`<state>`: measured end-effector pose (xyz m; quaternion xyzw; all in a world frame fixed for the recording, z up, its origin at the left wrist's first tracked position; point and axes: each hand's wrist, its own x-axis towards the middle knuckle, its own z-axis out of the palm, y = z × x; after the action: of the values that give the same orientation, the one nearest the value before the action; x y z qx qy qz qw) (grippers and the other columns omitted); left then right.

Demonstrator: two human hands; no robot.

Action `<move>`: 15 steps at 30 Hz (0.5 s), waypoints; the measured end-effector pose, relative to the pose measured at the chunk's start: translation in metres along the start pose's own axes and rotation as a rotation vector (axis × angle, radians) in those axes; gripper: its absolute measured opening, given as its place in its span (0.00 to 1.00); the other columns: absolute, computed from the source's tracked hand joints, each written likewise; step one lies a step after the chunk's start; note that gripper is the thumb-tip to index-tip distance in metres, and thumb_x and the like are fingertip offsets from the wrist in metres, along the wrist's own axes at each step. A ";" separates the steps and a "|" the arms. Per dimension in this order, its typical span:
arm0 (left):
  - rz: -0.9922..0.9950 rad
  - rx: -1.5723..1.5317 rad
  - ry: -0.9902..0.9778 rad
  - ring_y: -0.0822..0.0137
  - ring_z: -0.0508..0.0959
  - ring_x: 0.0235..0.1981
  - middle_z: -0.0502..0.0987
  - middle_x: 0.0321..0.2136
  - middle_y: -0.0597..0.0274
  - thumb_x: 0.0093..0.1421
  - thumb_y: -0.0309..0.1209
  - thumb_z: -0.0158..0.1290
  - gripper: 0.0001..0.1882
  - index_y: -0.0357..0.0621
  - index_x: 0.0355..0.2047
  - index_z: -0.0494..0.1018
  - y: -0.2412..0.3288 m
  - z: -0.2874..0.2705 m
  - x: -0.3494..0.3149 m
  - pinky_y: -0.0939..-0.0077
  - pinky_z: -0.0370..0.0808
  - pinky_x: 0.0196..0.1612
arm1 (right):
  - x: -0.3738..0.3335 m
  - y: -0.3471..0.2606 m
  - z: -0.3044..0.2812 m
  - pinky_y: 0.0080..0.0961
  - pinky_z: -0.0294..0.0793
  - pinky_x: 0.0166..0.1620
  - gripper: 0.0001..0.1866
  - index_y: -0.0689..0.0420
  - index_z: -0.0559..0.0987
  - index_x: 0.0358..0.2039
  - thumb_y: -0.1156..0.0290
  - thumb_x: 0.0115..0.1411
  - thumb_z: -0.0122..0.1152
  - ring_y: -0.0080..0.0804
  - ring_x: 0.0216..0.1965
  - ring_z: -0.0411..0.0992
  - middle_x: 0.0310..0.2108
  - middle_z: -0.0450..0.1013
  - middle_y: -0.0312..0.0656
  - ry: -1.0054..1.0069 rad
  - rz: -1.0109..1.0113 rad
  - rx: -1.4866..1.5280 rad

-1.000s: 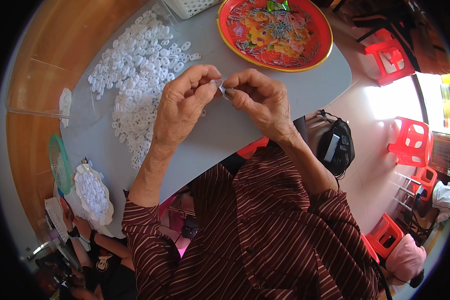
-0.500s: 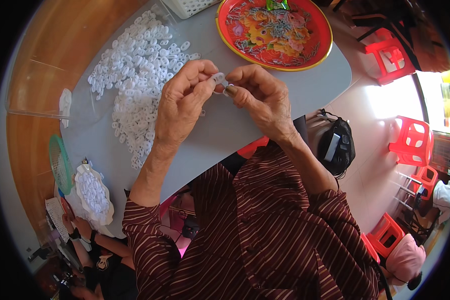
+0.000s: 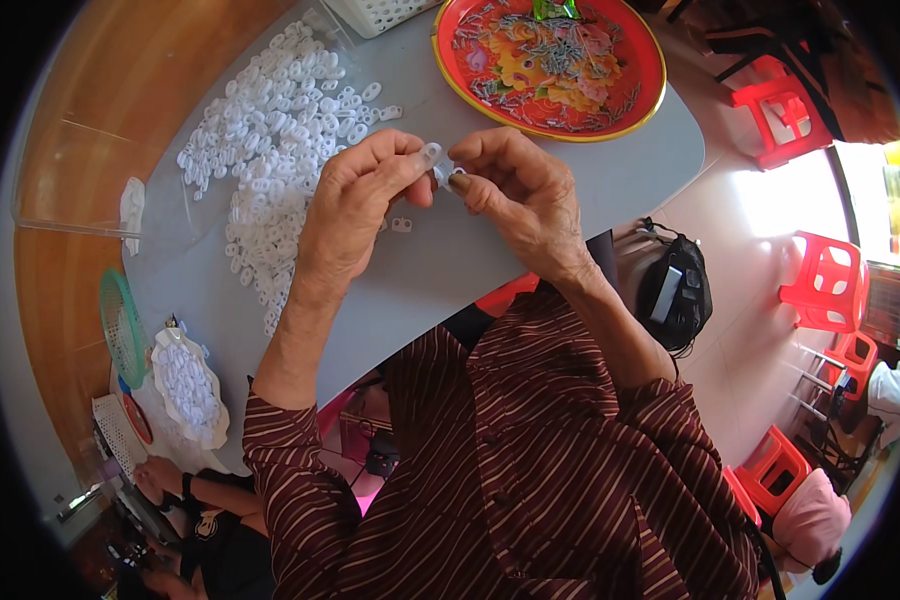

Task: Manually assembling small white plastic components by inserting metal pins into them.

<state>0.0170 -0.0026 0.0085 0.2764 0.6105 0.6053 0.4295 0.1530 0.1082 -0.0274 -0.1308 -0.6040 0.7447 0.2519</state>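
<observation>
My left hand pinches a small white plastic ring piece between thumb and forefinger above the grey table. My right hand meets it fingertip to fingertip and holds a small part against the piece; what that part is I cannot make out. A heap of several white plastic pieces spreads over the table to the left of my left hand. One loose white piece lies on the table just under my hands.
A red round tray with small metal parts sits at the far side of the table. A white basket stands beside it. Red plastic stools stand on the floor at right. Another person's hand is at lower left, near a white bowl of pieces.
Both hands have stayed together over the table, shifting the small white piece slightly between the fingertips. Nothing else has moved.
</observation>
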 end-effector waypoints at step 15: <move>-0.018 0.357 -0.100 0.80 0.68 0.22 0.71 0.18 0.69 0.60 0.33 0.47 0.11 0.35 0.33 0.72 0.010 -0.007 0.002 0.84 0.65 0.29 | -0.001 0.004 0.001 0.16 0.71 0.37 0.13 0.63 0.72 0.42 0.81 0.56 0.57 0.17 0.32 0.68 0.31 0.71 0.35 0.016 -0.051 -0.015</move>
<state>0.0080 -0.0034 0.0175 0.3725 0.6887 0.4687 0.4089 0.1524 0.1064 -0.0309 -0.1234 -0.6108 0.7323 0.2746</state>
